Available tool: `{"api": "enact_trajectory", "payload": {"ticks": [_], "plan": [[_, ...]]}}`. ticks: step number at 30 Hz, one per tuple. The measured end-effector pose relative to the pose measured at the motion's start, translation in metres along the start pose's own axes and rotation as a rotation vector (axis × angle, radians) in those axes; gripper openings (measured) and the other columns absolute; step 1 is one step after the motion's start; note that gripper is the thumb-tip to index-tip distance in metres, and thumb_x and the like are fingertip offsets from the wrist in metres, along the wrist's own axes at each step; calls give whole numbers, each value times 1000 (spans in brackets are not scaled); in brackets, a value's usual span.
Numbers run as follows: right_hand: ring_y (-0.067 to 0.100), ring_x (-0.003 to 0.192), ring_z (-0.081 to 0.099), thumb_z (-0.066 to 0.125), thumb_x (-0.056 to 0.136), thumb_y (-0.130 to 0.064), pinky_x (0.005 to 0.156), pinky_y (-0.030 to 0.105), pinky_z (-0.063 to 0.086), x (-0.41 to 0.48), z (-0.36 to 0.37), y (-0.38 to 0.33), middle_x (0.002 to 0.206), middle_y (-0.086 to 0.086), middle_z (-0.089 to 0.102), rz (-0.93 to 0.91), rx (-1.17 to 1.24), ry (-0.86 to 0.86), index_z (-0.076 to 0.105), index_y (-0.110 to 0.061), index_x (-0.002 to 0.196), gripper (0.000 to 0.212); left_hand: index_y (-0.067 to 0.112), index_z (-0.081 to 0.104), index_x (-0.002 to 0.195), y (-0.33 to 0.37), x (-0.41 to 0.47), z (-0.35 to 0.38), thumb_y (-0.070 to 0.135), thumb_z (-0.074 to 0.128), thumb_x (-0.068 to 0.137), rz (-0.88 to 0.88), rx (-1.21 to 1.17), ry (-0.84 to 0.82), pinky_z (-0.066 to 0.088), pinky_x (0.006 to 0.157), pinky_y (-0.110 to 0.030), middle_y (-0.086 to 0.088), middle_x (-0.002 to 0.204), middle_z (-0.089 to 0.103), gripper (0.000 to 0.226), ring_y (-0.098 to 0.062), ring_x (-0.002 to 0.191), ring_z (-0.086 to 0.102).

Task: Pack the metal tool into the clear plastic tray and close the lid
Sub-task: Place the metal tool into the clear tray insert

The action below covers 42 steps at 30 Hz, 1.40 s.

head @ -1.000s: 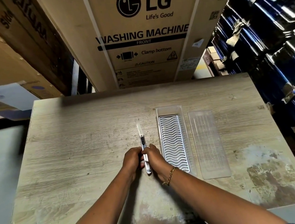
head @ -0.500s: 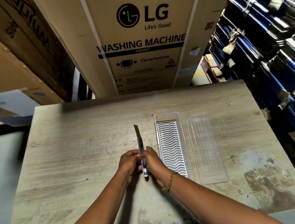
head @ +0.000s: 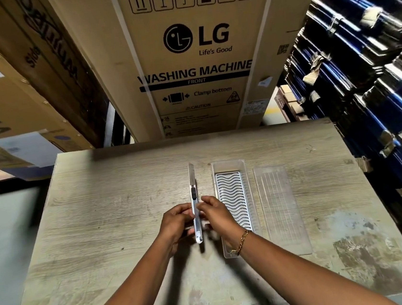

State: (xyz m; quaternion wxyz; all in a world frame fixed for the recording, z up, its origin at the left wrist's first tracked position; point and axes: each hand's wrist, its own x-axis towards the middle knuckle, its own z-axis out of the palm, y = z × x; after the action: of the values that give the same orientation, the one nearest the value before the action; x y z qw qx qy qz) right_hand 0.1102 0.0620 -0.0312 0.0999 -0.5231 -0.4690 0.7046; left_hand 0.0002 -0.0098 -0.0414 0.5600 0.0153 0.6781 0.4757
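The metal tool [head: 193, 190], a slim silver cutter with a dark slider and its blade out, points away from me above the middle of the table. My left hand [head: 176, 218] grips its handle from the left and my right hand [head: 214, 213] grips it from the right. Just to the right lies the clear plastic tray [head: 229, 166], long and narrow, with a wavy ribbed insert; my right wrist covers its near end. The clear lid [head: 280, 208] lies flat on the table beside the tray's right side, apart from it.
The worn wooden table [head: 103, 226] ends at its far edge against tall cardboard boxes [head: 196, 52]. Stacked dark blue wrapped packs [head: 373, 70] stand close along the right side. Bare floor lies off the table's left edge.
Both hands have lifted the tool slightly and tilted it onto its edge. The blade sticks out farther than before. The camera has tipped upward, so the table sits lower in view.
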Motion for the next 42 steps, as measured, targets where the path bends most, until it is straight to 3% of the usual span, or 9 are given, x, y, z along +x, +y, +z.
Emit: {"api": "enact_trajectory", "payload": {"ticks": [3, 7, 10, 17, 27, 34, 42], "plan": [[10, 83, 65, 57, 102, -13, 67, 23, 50, 1, -12, -18, 94, -4, 69, -16, -4, 11, 63, -15, 116, 15, 9, 72, 108, 7, -9, 2, -9, 56, 91, 24, -33, -27, 55, 55, -25, -5, 95, 77, 30, -17, 71, 73], [16, 84, 64, 61, 99, -15, 60, 25, 46, 6, -20, -33, 97, 0, 73, -2, 39, 21, 69, -20, 103, 10, 8, 73, 108, 14, -20, 8, -10, 57, 90, 53, -51, -63, 52, 47, -21, -5, 95, 76, 29, -13, 66, 73], [16, 82, 65, 64, 98, -17, 61, 25, 47, 8, -22, -42, 94, -1, 74, -4, 50, 22, 70, -22, 92, 10, 8, 73, 109, 16, -25, 12, -9, 59, 89, 69, -48, -93, 50, 47, -22, -5, 96, 76, 29, -13, 68, 72], [12, 72, 64, 62, 100, -16, 61, 25, 46, 2, -29, -51, 87, -1, 73, -22, 56, 31, 69, -20, 87, 15, 5, 73, 113, 17, -33, 20, -7, 60, 89, 84, -50, -121, 47, 47, -20, -5, 96, 76, 31, -10, 71, 70], [10, 74, 64, 66, 98, -17, 67, 27, 48, -9, -33, -45, 85, -5, 74, -30, 59, 30, 71, -20, 87, 13, 6, 72, 115, 20, -39, 23, -7, 60, 89, 90, -52, -129, 48, 48, -20, -7, 103, 75, 32, -14, 77, 69], [5, 69, 61, 65, 99, -17, 64, 25, 46, -16, -33, -38, 83, -5, 70, -52, 36, 18, 69, -15, 98, 5, 7, 73, 113, 27, -39, 25, -9, 58, 89, 97, -64, -116, 51, 49, -21, -3, 95, 77, 32, -11, 73, 71], [5, 71, 60, 68, 97, -17, 65, 26, 45, -20, -36, -26, 82, -7, 70, -65, 39, 28, 69, -19, 93, 4, 10, 74, 109, 29, -38, 28, -8, 58, 89, 94, -61, -113, 52, 56, -24, -1, 93, 78, 31, -7, 71, 73]]}}
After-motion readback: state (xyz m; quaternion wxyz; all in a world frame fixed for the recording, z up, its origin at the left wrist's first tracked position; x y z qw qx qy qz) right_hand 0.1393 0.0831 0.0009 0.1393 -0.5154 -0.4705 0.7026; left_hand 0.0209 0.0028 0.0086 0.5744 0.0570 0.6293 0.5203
